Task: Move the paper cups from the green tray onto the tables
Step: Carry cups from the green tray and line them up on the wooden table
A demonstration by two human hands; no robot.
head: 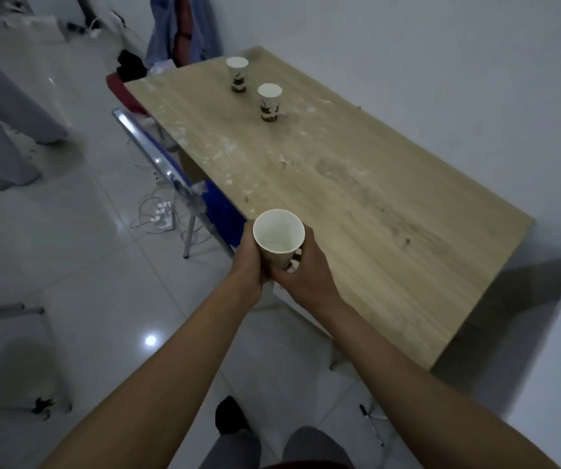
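Well, off to the left a white power strip (161, 215) lies on the tiled floor, near a folding chair (167, 170) that stands against the counter (356, 204). My left grip (250, 262) curls round one side of a paper cup (279, 235) – upright, mouth towards me – and my right grip (301, 269) wraps the other side. I hold it at the counter's edge; my fingers hide its base. Further right, a far cup (237, 74) and a nearer cup (269, 101) stand upright on the counter, close but apart.
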